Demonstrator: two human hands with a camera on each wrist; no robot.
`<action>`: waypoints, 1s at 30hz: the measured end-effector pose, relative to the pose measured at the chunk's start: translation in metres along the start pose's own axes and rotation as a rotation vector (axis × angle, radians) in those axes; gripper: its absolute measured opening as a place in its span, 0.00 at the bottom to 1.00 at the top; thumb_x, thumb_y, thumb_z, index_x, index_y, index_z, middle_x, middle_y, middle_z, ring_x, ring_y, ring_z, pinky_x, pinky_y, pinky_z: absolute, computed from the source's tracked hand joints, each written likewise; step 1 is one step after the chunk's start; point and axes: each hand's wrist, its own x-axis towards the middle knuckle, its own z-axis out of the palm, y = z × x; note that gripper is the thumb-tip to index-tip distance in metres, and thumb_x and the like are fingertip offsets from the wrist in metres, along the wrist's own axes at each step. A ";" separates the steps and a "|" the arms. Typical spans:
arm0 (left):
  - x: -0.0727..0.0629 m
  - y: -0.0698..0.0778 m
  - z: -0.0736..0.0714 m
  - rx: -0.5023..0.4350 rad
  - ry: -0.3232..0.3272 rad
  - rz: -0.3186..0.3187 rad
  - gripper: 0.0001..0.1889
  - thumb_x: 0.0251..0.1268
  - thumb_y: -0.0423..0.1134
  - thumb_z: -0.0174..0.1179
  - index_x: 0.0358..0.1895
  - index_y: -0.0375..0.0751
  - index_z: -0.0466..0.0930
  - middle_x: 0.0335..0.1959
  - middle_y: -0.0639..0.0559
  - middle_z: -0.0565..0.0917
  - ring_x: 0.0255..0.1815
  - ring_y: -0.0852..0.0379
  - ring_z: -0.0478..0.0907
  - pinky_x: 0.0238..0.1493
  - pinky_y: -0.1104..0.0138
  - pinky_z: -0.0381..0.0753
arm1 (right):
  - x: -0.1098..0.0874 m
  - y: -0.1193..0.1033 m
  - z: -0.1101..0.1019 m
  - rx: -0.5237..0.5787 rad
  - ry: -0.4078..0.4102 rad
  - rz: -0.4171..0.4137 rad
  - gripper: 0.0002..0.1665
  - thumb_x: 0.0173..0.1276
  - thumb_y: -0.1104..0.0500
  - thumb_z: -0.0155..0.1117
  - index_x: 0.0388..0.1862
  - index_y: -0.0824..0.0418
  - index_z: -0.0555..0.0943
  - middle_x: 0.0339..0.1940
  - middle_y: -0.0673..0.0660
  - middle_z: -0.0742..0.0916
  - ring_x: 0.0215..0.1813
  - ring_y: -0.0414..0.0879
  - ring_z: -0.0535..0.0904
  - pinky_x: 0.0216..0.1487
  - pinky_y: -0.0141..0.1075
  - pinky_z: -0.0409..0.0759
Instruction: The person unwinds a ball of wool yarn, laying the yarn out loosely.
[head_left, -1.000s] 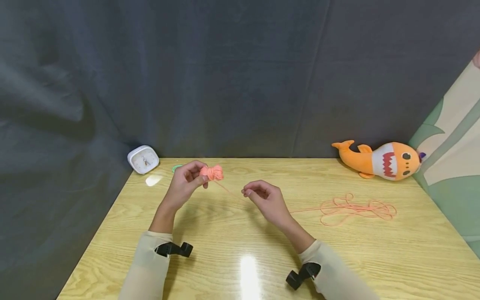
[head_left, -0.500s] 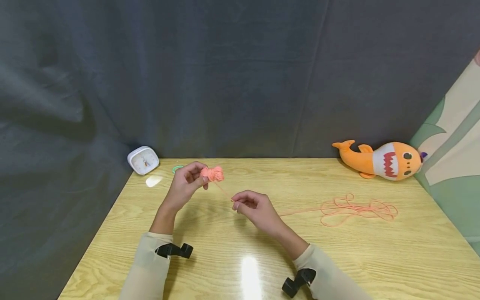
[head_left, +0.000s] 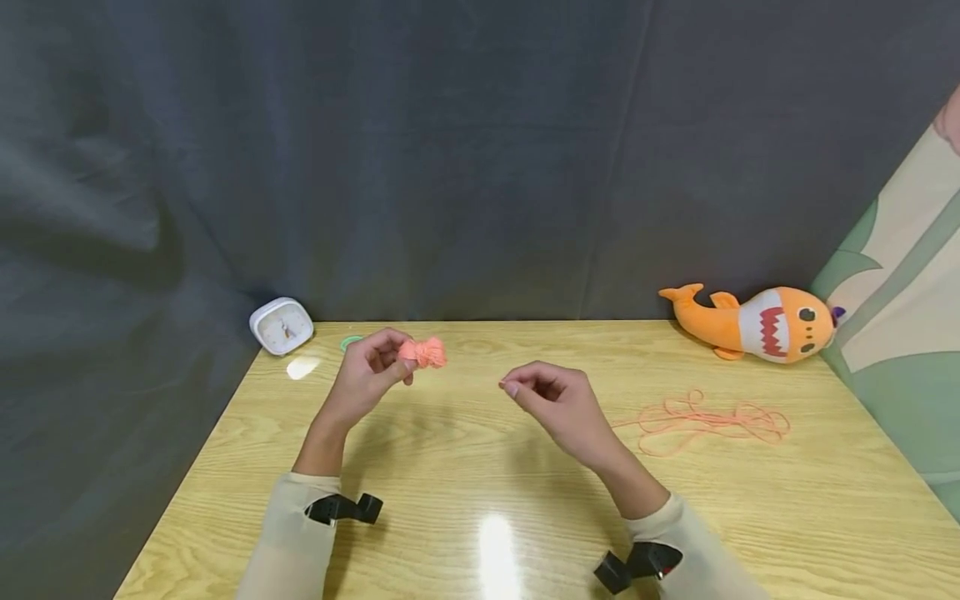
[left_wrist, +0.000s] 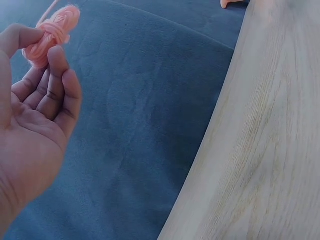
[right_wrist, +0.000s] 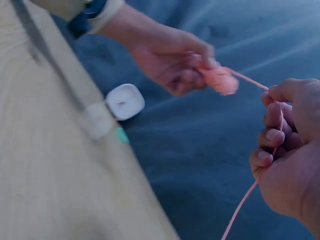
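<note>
A small coral bundle of yarn (head_left: 426, 353), wound tight round its middle, is pinched between the thumb and fingers of my left hand (head_left: 363, 372) above the table. My right hand (head_left: 561, 408) is off to the right, its thumb and index finger pinching the yarn strand (right_wrist: 248, 80). In the right wrist view that strand runs from the bundle to the fingertips, then passes over the curled fingers and hangs below the palm. The left wrist view shows the bundle (left_wrist: 52, 36) at the thumb and fingertips. Loose yarn (head_left: 708, 421) lies in loops on the table to the right.
An orange shark plush (head_left: 757, 323) lies at the table's back right. A white clock (head_left: 281, 326) stands at the back left corner, near a green ring-like item (head_left: 349, 342) partly behind my left hand. A dark curtain (head_left: 480, 158) hangs behind the wooden table (head_left: 450, 492).
My right hand first moved left toward the bundle, then back out to the right and slightly up with the strand. The left hand has stayed nearly still with the yarn bundle.
</note>
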 end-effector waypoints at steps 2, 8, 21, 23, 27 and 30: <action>0.000 0.000 0.001 0.005 -0.012 -0.007 0.10 0.66 0.24 0.60 0.48 0.20 0.76 0.32 0.62 0.84 0.28 0.66 0.80 0.33 0.71 0.83 | 0.002 -0.003 -0.008 0.005 0.044 -0.023 0.08 0.76 0.63 0.64 0.45 0.65 0.87 0.29 0.47 0.83 0.27 0.39 0.69 0.27 0.33 0.71; -0.001 0.002 0.002 0.013 -0.094 0.013 0.16 0.71 0.37 0.66 0.48 0.23 0.77 0.33 0.62 0.84 0.29 0.65 0.81 0.34 0.71 0.83 | 0.007 -0.004 -0.030 -0.006 0.186 0.019 0.10 0.76 0.60 0.65 0.45 0.67 0.86 0.27 0.46 0.80 0.29 0.39 0.70 0.27 0.33 0.70; -0.001 0.006 0.001 0.055 -0.038 0.013 0.12 0.70 0.31 0.65 0.49 0.24 0.78 0.31 0.63 0.84 0.28 0.65 0.81 0.31 0.71 0.80 | 0.007 0.000 -0.059 -0.044 0.288 0.093 0.14 0.77 0.56 0.64 0.48 0.68 0.86 0.29 0.44 0.80 0.33 0.39 0.74 0.34 0.29 0.75; -0.001 0.006 0.000 0.064 -0.038 0.002 0.13 0.70 0.33 0.65 0.49 0.24 0.79 0.31 0.63 0.84 0.28 0.65 0.81 0.31 0.71 0.80 | 0.007 -0.003 -0.064 -0.016 0.310 0.079 0.13 0.77 0.58 0.64 0.47 0.67 0.86 0.28 0.44 0.81 0.33 0.39 0.74 0.36 0.28 0.76; -0.002 0.006 0.000 0.070 -0.036 -0.014 0.13 0.70 0.32 0.65 0.50 0.24 0.79 0.32 0.63 0.84 0.28 0.65 0.81 0.32 0.71 0.82 | 0.006 -0.007 -0.073 0.061 0.362 0.053 0.10 0.76 0.59 0.65 0.44 0.67 0.86 0.27 0.45 0.79 0.33 0.39 0.72 0.37 0.28 0.76; -0.003 0.006 0.001 0.068 -0.042 -0.014 0.14 0.71 0.33 0.65 0.50 0.24 0.79 0.32 0.63 0.84 0.28 0.65 0.81 0.33 0.70 0.82 | 0.006 -0.007 -0.081 0.111 0.410 0.035 0.11 0.75 0.60 0.66 0.43 0.69 0.85 0.25 0.46 0.78 0.31 0.40 0.70 0.35 0.30 0.73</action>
